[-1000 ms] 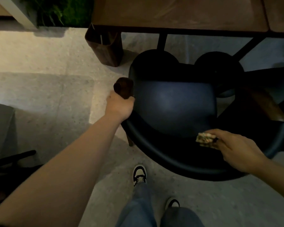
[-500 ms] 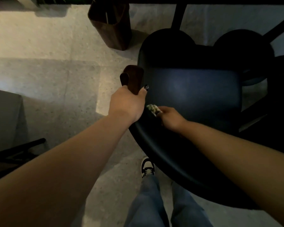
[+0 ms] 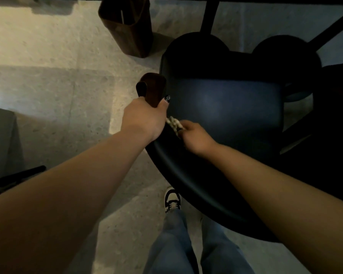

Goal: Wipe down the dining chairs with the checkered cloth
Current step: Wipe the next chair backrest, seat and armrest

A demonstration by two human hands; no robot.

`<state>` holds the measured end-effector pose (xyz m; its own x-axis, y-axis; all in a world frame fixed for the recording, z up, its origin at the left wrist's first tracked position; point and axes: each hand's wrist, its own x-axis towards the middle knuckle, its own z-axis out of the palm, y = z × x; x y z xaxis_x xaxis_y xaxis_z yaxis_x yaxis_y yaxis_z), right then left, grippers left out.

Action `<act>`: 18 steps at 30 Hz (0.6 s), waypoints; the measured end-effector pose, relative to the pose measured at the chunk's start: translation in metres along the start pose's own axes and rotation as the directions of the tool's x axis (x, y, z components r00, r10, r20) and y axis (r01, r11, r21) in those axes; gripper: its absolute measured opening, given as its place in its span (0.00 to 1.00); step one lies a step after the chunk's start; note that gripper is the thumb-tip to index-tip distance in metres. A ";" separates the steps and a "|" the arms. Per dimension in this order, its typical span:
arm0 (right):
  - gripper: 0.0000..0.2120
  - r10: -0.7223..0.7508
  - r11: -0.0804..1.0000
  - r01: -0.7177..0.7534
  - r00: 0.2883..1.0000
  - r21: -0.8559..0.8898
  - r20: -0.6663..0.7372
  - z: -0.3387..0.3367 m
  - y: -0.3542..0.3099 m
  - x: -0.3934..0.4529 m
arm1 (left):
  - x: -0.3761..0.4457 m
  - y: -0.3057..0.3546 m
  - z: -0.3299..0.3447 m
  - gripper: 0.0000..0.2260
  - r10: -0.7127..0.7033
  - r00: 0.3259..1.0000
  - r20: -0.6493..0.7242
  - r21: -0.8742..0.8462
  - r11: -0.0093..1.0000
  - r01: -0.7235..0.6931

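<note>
A dark dining chair point(image 3: 226, 107) with a curved black backrest and a blue-black seat stands below me, pushed toward the table. My left hand point(image 3: 143, 119) grips the brown wooden end of its left armrest point(image 3: 152, 89). My right hand point(image 3: 196, 139) holds the bunched checkered cloth point(image 3: 173, 123) against the inner left side of the backrest, right beside my left hand. Only a small pale patch of cloth shows past the fingers.
A brown bag point(image 3: 129, 26) stands on the pale stone floor point(image 3: 57, 80) left of the chair. Black table legs point(image 3: 208, 14) cross behind the seat. A dark piece of furniture point(image 3: 2, 143) sits at the left edge. My feet and jeans point(image 3: 172, 202) are just behind the chair.
My right hand carried the cloth from the right side of the backrest across to the left side, next to my left hand. The view tilted down toward the chair.
</note>
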<state>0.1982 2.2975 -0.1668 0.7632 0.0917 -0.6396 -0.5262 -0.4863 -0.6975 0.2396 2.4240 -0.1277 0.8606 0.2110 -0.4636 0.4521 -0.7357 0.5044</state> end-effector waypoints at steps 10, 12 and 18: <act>0.23 -0.249 0.964 0.237 0.964 -0.118 -0.095 0.005 -0.024 -0.055 | 0.000 -0.001 0.000 0.17 -0.012 1.000 0.005 -0.049 0.999 0.013; 0.23 -0.217 0.955 0.205 0.976 -0.213 -0.033 -0.008 -0.007 -0.068 | 0.000 0.000 0.001 0.16 -0.012 1.000 0.017 -0.043 0.999 0.012; 0.15 -0.031 0.957 0.019 0.999 -0.290 -0.036 -0.022 -0.008 -0.077 | -0.001 0.001 0.000 0.15 -0.021 1.000 0.016 -0.039 0.999 0.022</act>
<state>0.1520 2.2754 -0.1049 0.7919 0.0753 -0.6060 -0.3804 -0.7155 -0.5859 0.2392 2.4229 -0.1266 0.8470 0.2159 -0.4858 0.4794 -0.7052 0.5223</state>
